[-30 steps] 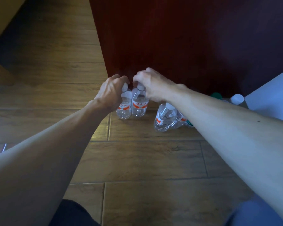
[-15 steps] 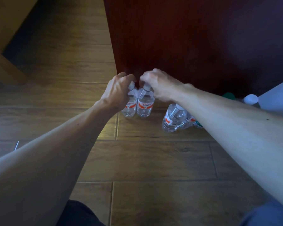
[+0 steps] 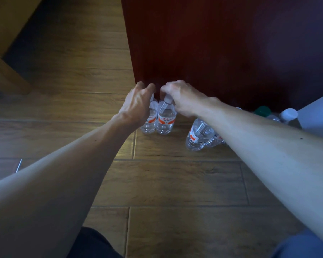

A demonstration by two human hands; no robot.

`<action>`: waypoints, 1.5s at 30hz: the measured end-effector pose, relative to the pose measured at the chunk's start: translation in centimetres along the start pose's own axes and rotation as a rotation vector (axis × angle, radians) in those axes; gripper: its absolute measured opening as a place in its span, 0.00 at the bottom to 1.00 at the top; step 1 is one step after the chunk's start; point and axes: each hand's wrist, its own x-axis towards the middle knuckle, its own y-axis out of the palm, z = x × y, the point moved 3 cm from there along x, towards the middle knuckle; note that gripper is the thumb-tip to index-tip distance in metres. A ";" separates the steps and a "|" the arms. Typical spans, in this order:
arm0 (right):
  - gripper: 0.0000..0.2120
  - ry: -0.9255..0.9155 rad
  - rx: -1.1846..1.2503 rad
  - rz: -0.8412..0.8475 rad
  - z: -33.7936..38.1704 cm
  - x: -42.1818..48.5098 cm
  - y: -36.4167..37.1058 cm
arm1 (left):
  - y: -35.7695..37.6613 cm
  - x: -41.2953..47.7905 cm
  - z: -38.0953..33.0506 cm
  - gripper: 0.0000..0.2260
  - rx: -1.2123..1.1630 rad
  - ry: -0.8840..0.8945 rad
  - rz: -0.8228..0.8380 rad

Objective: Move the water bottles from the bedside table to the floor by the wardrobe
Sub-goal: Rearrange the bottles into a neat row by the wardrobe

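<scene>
Two clear water bottles with red-and-white labels stand upright side by side on the wooden floor against the dark red wardrobe [image 3: 212, 43]. My left hand [image 3: 136, 105] grips the top of the left bottle [image 3: 151, 121]. My right hand [image 3: 181, 97] holds the white cap of the right bottle [image 3: 165, 120]. Both bottle bases rest on the floor. Further right, another bottle of the same kind [image 3: 198, 135] stands partly hidden behind my right forearm, with more behind it.
A green-capped bottle [image 3: 262, 110] and a white-capped one [image 3: 289, 114] sit by the wardrobe base at right, beside a pale surface [image 3: 317, 116]. Light wooden furniture [image 3: 6, 58] stands at the upper left. Bare wooden floor [image 3: 168, 183] lies in front of me.
The view has shifted so the hands and bottles sit further right in frame. Both hands keep their hold on the two bottle tops; the bottles stay on the floor.
</scene>
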 end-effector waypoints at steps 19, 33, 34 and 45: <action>0.20 0.066 0.098 0.061 -3.4 -0.8 -1.0 | -1.6 -0.4 -1.3 0.20 0.155 0.020 0.048; 0.09 0.262 0.023 -0.021 -8.7 -5.2 -2.8 | -1.4 0.4 -7.2 0.15 0.167 0.240 -0.086; 0.09 0.277 0.020 -0.022 -9.1 -5.4 -2.9 | -1.2 0.4 -7.9 0.14 0.151 0.272 -0.089; 0.09 0.381 -0.042 0.047 -12.9 -8.4 -3.1 | 2.3 1.2 -12.5 0.14 0.027 0.436 0.026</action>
